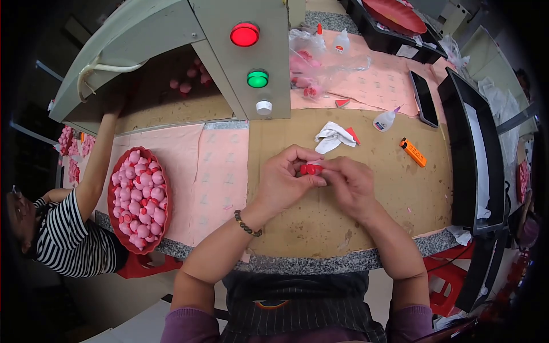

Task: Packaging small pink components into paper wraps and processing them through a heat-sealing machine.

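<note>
Over the brown cardboard mat, a small red and pink figure part (310, 169) is pinched between both of my hands. My left hand (289, 174), with a beaded bracelet (247, 223) on its wrist, has thumb and fingers closed round the piece from the left. From the other side my right hand (350, 186) grips it with its fingertips. Fingers cover much of the piece, so its full shape is hidden. Just beyond my hands lie a crumpled white cloth (331, 138) and a small red piece (353, 135).
A red basket (110, 197) of pink figure parts stands left. Beside it, a co-worker's arm (103, 148) reaches into the grey machine (229, 57). Rightward are a glue bottle (384, 120), an orange cutter (413, 152), a phone (424, 98) and a black tray (470, 143).
</note>
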Motion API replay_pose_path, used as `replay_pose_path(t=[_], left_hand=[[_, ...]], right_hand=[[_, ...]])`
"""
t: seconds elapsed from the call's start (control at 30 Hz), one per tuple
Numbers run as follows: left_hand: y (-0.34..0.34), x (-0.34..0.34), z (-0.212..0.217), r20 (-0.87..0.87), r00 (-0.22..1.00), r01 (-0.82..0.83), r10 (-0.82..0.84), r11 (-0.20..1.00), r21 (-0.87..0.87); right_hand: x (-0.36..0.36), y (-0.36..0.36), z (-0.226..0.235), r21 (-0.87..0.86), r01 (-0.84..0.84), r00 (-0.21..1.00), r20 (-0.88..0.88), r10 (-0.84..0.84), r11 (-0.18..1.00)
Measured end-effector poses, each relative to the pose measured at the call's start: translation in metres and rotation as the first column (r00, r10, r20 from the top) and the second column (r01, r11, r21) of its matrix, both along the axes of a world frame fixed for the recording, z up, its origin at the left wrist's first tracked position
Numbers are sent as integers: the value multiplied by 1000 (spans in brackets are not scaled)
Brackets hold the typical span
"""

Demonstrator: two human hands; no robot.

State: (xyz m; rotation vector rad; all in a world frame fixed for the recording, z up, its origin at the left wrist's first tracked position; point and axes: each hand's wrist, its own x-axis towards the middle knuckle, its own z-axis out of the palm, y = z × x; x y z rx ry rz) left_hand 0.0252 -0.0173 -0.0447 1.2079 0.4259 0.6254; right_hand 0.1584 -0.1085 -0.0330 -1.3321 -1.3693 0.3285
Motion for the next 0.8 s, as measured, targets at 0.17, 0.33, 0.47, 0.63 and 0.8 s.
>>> replay_pose_path(t=[0.17, 0.33, 0.47, 0.63, 0.8], left_hand=[[4, 0, 3, -53, 998, -36, 35, 999, -32], [4, -1, 1, 35, 994, -100, 100, 995, 11], [1, 2, -1, 117, 990, -79, 79, 997, -5], [16, -2, -5, 100, 995, 43, -26, 985, -170], [19, -9, 7, 411, 909, 297, -71, 803, -517]], right_hand=[[16, 6, -10, -67, -14, 975, 222, 28, 998], [12, 3, 1, -4, 134, 991, 14, -134, 991], [-1, 9, -2, 87, -50, 965, 261, 26, 995], [10, 16, -5, 51, 19, 971, 235, -31, 999], [28, 6, -11, -109, 112, 963, -232, -135, 988]])
